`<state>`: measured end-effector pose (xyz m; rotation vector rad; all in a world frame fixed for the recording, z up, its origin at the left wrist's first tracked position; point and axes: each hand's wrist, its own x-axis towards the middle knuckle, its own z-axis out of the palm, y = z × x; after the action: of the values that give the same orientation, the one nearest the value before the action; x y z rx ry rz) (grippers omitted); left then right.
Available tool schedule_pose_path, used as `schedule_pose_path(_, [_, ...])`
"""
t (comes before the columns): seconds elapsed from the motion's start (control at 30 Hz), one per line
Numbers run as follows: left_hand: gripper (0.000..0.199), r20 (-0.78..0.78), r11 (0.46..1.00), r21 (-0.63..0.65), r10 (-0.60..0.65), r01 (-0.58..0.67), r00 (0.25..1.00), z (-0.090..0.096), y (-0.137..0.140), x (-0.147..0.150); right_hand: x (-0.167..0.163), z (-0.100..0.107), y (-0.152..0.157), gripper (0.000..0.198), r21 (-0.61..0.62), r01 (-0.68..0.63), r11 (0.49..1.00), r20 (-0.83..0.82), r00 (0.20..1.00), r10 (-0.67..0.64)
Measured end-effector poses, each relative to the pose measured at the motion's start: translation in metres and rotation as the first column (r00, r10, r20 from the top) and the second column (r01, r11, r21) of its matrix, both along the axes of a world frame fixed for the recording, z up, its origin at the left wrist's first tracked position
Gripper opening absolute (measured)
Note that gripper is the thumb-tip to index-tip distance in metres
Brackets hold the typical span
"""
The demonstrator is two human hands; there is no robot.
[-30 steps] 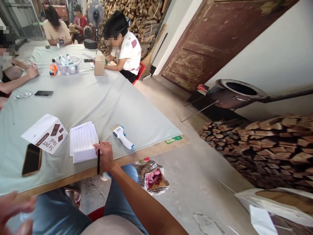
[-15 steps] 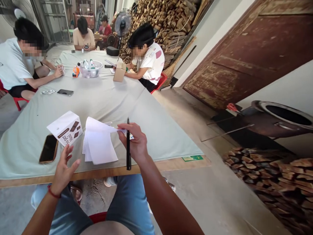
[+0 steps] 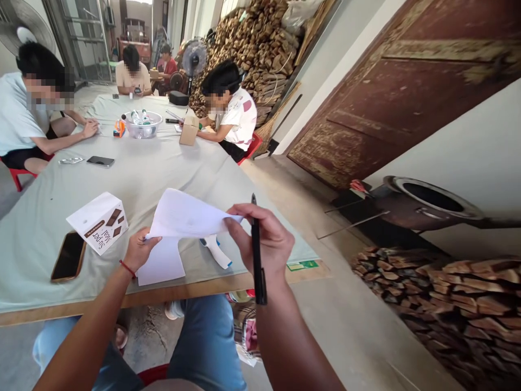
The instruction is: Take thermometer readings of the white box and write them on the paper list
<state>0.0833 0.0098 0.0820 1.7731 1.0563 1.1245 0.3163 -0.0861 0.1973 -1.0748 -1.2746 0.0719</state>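
A white sheet of paper (image 3: 187,214) is held up off the table between my two hands. My left hand (image 3: 141,250) pinches its lower left corner. At the right end, my right hand (image 3: 264,239) grips the sheet between thumb and fingers, with a black pen (image 3: 255,255) tucked upright in the same hand. More white paper (image 3: 163,263) lies on the table beneath. A white and blue handheld device, looking like an infrared thermometer (image 3: 217,252), lies partly under my right hand. Left of my left hand stand a folded printed card (image 3: 100,222) and a dark phone (image 3: 69,256).
The cloth-covered table (image 3: 163,168) bears a clear plastic basin (image 3: 143,126) with bottles, an orange tape dispenser (image 3: 119,128), a cardboard box (image 3: 189,131) and another phone (image 3: 100,161). Several people sit around it. Stacked firewood (image 3: 439,293) lies on the floor at right.
My right hand has lifted the sheet and drawn it to the right. My left hand, open before, has closed on its left corner. The thermometer-like device has come into view. The camera view has shifted slightly.
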Motion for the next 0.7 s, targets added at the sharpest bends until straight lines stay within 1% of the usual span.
schedule_pose_path(0.1, [0.037, -0.006, 0.996, 0.003, -0.088, 0.088, 0.996, 0.017, -0.017, -0.002, 0.020, 0.002, 0.018, 0.018, 0.017, -0.001, 1.000, -0.099, 0.995, 0.003])
schedule_pose_path(0.17, [0.034, 0.009, 0.984, 0.014, -0.179, 0.179, 0.984, 0.032, -0.032, -0.005, 0.033, -0.001, 0.034, 0.020, 0.030, -0.038, 0.999, -0.164, 0.986, 0.042])
schedule_pose_path(0.23, [0.031, 0.056, 0.966, 0.035, -0.257, 0.256, 0.965, 0.047, -0.047, -0.008, 0.044, -0.007, 0.049, 0.022, 0.029, -0.081, 0.996, -0.228, 0.970, 0.085])
schedule_pose_path(0.3, [0.027, 0.081, 0.945, 0.053, -0.327, 0.323, 0.942, 0.059, -0.061, -0.012, 0.049, -0.016, 0.061, 0.026, -0.005, -0.125, 0.992, -0.310, 0.943, 0.117])
schedule_pose_path(0.37, [0.022, 0.076, 0.927, 0.048, -0.376, 0.373, 0.923, 0.064, -0.074, -0.016, 0.048, -0.027, 0.066, 0.030, -0.068, -0.178, 0.982, -0.410, 0.902, 0.135])
schedule_pose_path(0.4, [0.020, 0.069, 0.927, 0.053, -0.374, 0.371, 0.925, 0.066, -0.080, -0.018, 0.046, -0.033, 0.067, 0.031, -0.104, -0.204, 0.973, -0.458, 0.878, 0.135])
schedule_pose_path(0.43, [0.019, 0.065, 0.937, 0.070, -0.347, 0.343, 0.936, 0.066, -0.084, -0.020, 0.042, -0.039, 0.066, 0.033, -0.139, -0.230, 0.963, -0.505, 0.853, 0.131])
schedule_pose_path(0.5, [0.018, 0.079, 0.962, 0.132, -0.250, 0.239, 0.965, 0.067, -0.092, -0.024, 0.032, -0.051, 0.061, 0.036, -0.205, -0.280, 0.938, -0.588, 0.801, 0.111])
schedule_pose_path(0.57, [0.014, 0.117, 0.973, 0.181, -0.168, 0.145, 0.979, 0.068, -0.099, -0.027, 0.019, -0.063, 0.053, 0.037, -0.278, -0.348, 0.896, -0.650, 0.755, 0.091])
schedule_pose_path(0.6, [0.012, 0.133, 0.975, 0.185, -0.149, 0.123, 0.980, 0.069, -0.102, -0.029, 0.011, -0.068, 0.047, 0.037, -0.321, -0.390, 0.863, -0.668, 0.739, 0.086])
schedule_pose_path(0.63, [0.011, 0.147, 0.977, 0.181, -0.142, 0.115, 0.979, 0.071, -0.104, -0.030, 0.003, -0.074, 0.041, 0.036, -0.369, -0.437, 0.820, -0.676, 0.732, 0.085])
schedule_pose_path(0.7, [0.013, 0.175, 0.981, 0.167, -0.129, 0.100, 0.976, 0.075, -0.109, -0.032, -0.013, -0.087, 0.026, 0.035, -0.466, -0.534, 0.706, -0.676, 0.729, 0.105])
